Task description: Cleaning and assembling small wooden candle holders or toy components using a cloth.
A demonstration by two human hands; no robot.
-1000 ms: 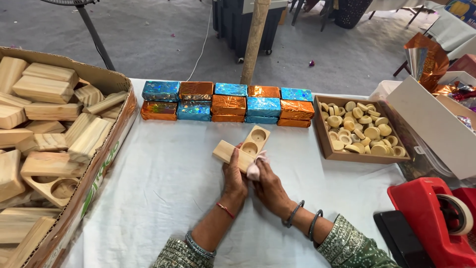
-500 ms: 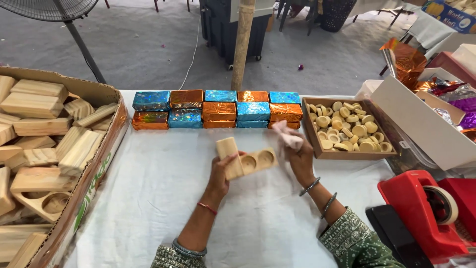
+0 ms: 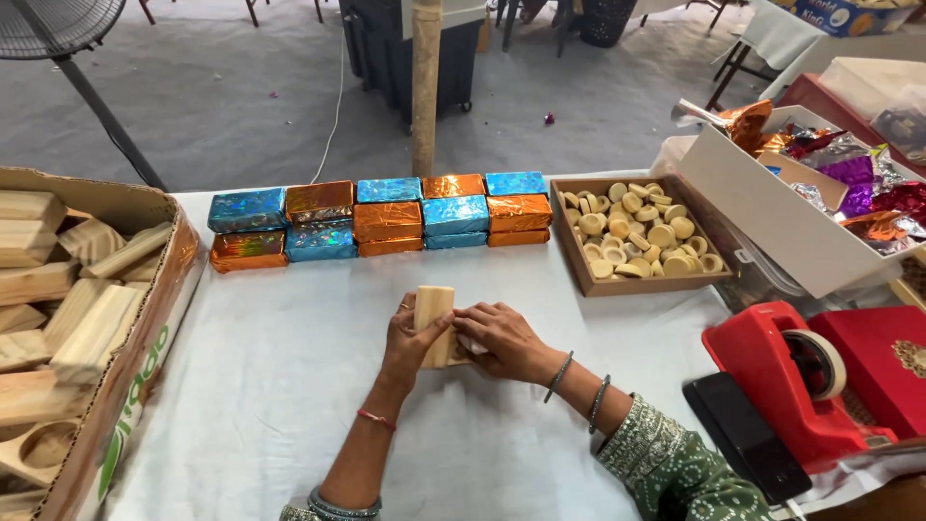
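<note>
Left hand (image 3: pixel 413 340) grips a wooden block (image 3: pixel 434 323) upright over the white tablecloth (image 3: pixel 289 386). Right hand (image 3: pixel 502 340) presses flat against the block's side, apparently wiping; whether it holds anything cannot be told. Right of the hands sits a red tape dispenser (image 3: pixel 786 381). Beyond them, foil-wrapped blocks (image 3: pixel 386 214) and a tray of wooden discs (image 3: pixel 637 227). Continued wiping calls for steady grip.

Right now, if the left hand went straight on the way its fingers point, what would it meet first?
The left hand, gripping the wooden block, points up-table. Probably it would meet the row of foil-wrapped blocks first; bare white cloth lies between.
</note>
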